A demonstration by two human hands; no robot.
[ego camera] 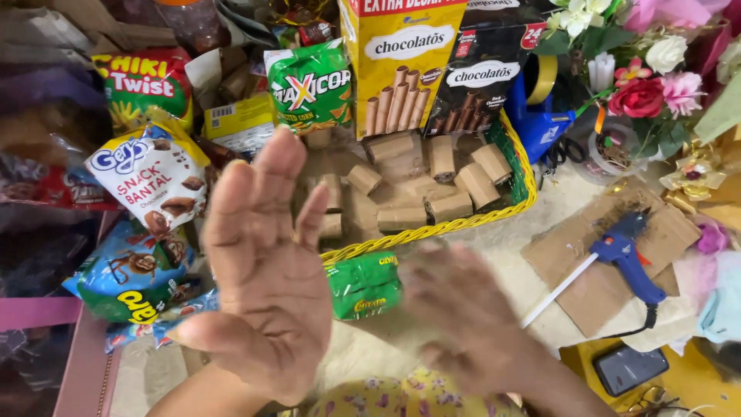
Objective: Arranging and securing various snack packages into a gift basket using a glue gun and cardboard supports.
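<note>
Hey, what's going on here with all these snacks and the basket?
A person holds both bare hands up over a crowded work surface, gripping nothing. The left hand is open with its palm toward the camera; the right hand is blurred. Behind them sits a yellow-rimmed basket lined with brown paper rolls, with snack bags at its left. A blue glue gun lies on cardboard at right.
</note>
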